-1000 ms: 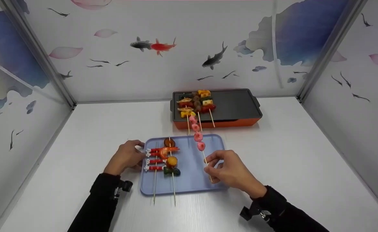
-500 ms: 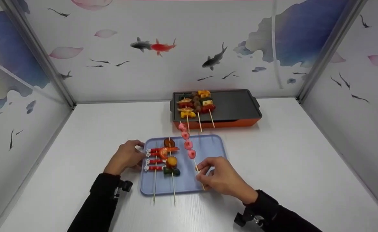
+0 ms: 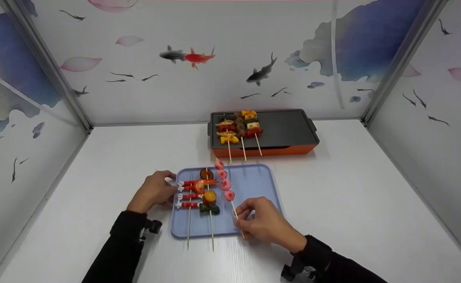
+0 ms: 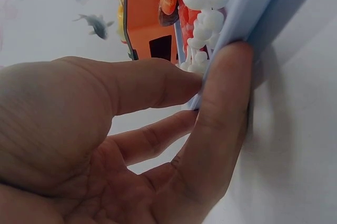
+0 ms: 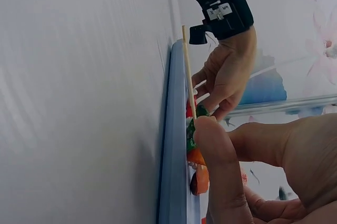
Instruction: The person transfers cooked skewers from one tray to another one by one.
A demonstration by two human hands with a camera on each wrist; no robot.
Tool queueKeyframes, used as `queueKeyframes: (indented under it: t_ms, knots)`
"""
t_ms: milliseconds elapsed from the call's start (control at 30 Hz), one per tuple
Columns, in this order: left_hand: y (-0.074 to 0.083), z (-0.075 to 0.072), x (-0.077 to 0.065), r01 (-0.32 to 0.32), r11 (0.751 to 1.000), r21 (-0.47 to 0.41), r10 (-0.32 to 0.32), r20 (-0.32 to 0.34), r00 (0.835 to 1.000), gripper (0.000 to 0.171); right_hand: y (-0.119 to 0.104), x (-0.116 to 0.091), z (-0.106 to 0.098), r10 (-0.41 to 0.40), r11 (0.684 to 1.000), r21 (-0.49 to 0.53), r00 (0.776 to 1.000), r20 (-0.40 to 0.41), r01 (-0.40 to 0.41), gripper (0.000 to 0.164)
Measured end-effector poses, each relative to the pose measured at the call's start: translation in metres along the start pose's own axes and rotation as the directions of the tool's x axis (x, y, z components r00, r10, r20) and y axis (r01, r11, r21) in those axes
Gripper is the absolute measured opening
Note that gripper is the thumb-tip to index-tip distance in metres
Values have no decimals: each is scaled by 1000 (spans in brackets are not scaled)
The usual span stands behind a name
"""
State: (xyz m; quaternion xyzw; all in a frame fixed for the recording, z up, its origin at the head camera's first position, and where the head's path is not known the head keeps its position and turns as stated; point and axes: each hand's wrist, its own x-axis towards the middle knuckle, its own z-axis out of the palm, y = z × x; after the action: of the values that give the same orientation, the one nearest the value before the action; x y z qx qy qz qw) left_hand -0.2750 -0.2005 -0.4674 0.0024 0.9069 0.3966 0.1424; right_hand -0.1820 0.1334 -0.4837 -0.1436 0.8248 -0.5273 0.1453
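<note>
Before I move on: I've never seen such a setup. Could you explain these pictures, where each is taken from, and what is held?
There is no machine: the left grip and right grip are a person's bare hands. The wide view comes from a camera on the person's head, the two close ones from wrist cameras. On the white table stand a tray with two skewers lying on it and, behind it, a grill carrying three skewers. The left grip holds the tray's left edge. The right grip pinches a pink skewer by its stick, over the tray; whether it touches the tray is hard to tell.
</note>
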Motion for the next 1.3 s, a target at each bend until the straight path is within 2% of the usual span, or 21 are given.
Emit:
queueKeyframes:
  t_ms: [233,433,667,800,1133,1300]
  knots:
    - [1,0,0,12,1000,6,-12,2,1000,51,0,-1,6,38,999,35,999,23,-39,21]
    - [0,1,0,14,1000,-5,-14,3,1000,50,0,0,12,42,998,-39,999,4,-42,21]
    - [0,1,-1,5,1000,16,-5,-2,1000,51,0,0,16,50,998,31,998,32,-51,28]
    - [0,0,0,-2,1000,-2,2,1,1000,51,-1,0,17,46,999,23,999,27,-47,30]
    - [2,2,0,3,1000,-13,-3,9,1000,52,-3,-2,16,20,996,-88,1000,21,-18,28]
    - [2,1,1,21,999,31,-21,-7,1000,52,-3,-2,15,4,991,-132,1000,24,0,26]
